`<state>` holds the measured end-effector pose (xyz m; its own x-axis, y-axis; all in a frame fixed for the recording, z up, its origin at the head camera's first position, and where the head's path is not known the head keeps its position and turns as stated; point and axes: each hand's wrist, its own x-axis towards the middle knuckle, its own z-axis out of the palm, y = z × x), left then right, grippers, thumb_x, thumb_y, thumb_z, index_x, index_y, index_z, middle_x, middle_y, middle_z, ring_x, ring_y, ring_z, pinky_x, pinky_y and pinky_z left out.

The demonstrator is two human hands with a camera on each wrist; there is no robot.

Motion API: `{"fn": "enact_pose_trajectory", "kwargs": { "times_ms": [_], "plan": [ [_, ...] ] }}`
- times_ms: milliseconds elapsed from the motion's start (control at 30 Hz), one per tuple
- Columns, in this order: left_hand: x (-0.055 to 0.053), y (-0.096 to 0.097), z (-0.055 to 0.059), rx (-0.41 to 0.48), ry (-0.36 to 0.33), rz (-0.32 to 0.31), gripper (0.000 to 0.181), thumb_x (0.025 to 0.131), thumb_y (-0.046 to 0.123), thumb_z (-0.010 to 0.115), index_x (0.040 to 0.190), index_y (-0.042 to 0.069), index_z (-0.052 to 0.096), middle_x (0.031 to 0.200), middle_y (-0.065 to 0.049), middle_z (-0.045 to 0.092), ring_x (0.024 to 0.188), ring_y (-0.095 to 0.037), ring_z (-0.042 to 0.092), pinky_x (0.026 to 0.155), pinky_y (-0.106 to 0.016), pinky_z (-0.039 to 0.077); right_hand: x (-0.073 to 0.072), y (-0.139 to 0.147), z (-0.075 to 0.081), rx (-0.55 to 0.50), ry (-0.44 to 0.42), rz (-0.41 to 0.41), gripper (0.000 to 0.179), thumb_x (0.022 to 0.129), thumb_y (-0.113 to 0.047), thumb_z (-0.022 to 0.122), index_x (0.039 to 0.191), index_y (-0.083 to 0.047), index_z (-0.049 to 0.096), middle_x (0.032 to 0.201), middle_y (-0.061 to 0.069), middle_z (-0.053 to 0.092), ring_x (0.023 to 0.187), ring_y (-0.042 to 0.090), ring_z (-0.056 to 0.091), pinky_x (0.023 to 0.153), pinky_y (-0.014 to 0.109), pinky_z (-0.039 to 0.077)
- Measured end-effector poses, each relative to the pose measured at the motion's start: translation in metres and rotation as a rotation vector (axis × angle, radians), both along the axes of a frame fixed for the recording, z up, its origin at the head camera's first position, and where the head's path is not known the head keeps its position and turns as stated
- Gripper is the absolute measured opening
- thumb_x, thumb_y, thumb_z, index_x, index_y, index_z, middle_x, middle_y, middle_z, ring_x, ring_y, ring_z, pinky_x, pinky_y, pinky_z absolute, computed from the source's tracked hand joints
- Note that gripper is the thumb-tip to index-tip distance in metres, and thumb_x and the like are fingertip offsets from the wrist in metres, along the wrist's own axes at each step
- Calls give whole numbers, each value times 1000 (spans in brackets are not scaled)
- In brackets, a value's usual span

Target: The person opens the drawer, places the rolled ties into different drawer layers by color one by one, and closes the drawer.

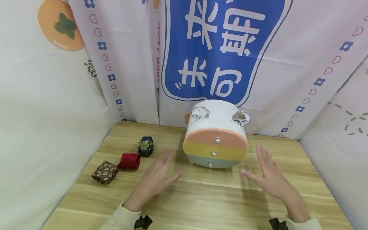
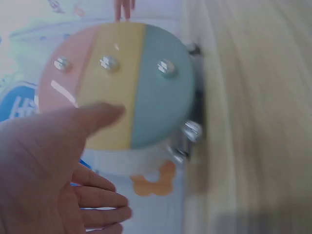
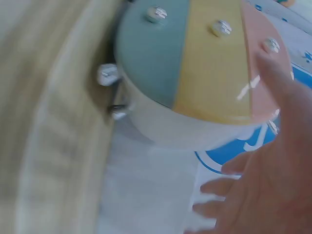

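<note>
A white rounded box [image 1: 214, 116] stands upright at the back of the table, its oval front striped coral, yellow and grey-green. Each stripe carries a small silver knob [image 1: 214, 154], and two silver rings sit on top. My left hand [image 1: 153, 179] is held to the left of the box, fingers straight and thumb spread, holding nothing. On the other side my right hand [image 1: 271, 175] has its fingers extended and its thumb toward the box, with nothing in it. Both wrist views show the striped front [image 2: 114, 87] beyond the thumb, a gap between.
Three rolled cloth pieces lie at the table's left: a dark floral roll [image 1: 146, 146], a red roll [image 1: 129, 161] and a brown patterned roll [image 1: 105, 172]. A printed curtain [image 1: 138, 80] hangs behind the wooden table [image 1: 207, 201], with white cloth walls at both sides.
</note>
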<state>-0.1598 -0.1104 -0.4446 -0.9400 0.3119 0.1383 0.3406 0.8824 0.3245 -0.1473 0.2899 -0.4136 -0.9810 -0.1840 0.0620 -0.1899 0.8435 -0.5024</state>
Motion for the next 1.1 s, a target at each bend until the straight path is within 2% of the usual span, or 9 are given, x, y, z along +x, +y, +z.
{"fn": "enact_pose_trajectory", "kwargs": {
  "times_ms": [67, 167, 233, 300, 333, 433, 567, 867, 1100],
  "plan": [
    [1, 6, 10, 26, 40, 4, 85, 88, 60, 57, 148, 6, 34, 152, -15, 40, 134, -32, 48, 106, -46, 43, -8, 3, 10, -101, -23, 40, 97, 92, -52, 57, 152, -30, -16, 162, 3, -17, 149, 41, -9, 109, 74, 4],
    [3, 17, 26, 75, 120, 14, 66, 87, 49, 64, 135, 5, 54, 112, -12, 70, 83, -19, 70, 75, -33, 58, -24, 6, 25, -205, -39, 93, 88, 96, -44, 55, 150, -38, -14, 162, -4, -16, 150, 39, -6, 112, 71, 8],
    [4, 26, 37, 132, 154, 17, 55, 86, 45, 66, 125, 6, 63, 79, -7, 71, 52, -7, 55, 52, -23, 50, -37, 7, 34, -233, -31, 118, 82, 98, -42, 51, 150, -41, -11, 162, -8, -13, 151, 38, -2, 112, 69, 9],
    [3, 35, 48, 208, 164, 11, 47, 85, 43, 68, 116, 7, 68, 64, -3, 66, 39, -4, 34, 41, -18, 36, -51, 6, 41, -262, -5, 156, 77, 99, -39, 49, 151, -40, -8, 162, -9, -9, 151, 36, 0, 114, 67, 9],
    [2, 39, 53, 253, 149, 6, 44, 85, 42, 68, 113, 8, 70, 62, -2, 65, 37, -3, 34, 38, -18, 33, -57, 5, 45, -278, 7, 178, 75, 100, -37, 48, 152, -39, -6, 162, -9, -8, 152, 34, 0, 115, 65, 9],
    [0, 54, 64, 353, 129, -6, 39, 84, 41, 70, 104, 8, 72, 82, -4, 75, 49, -3, 57, 46, -16, 45, -78, 2, 52, -323, 47, 222, 72, 101, -33, 48, 154, -32, -1, 163, -7, -4, 152, 29, 2, 118, 60, 11],
    [-6, 73, 72, 429, 112, -15, 38, 82, 43, 71, 99, 8, 73, 94, -4, 76, 83, -12, 73, 72, -20, 56, -96, 0, 56, -363, 51, 212, 71, 100, -35, 49, 155, -30, 3, 163, -5, 1, 152, 28, 6, 119, 56, 14],
    [-23, 106, 72, 480, 165, -44, 33, 79, 42, 74, 88, 9, 73, 79, 2, 75, 69, -4, 71, 69, -19, 54, -118, -5, 54, -411, 58, 147, 65, 95, -44, 57, 148, -49, 20, 160, -12, 23, 148, 27, 28, 113, 58, 29],
    [-33, 119, 68, 487, 224, -29, 30, 80, 44, 72, 80, 14, 73, 71, 7, 73, 62, 2, 67, 66, -16, 52, -134, -17, 50, -526, 119, 156, 61, 94, -38, 60, 149, -35, 34, 149, -3, 45, 142, 19, 38, 112, 40, 37]
  ]
}}
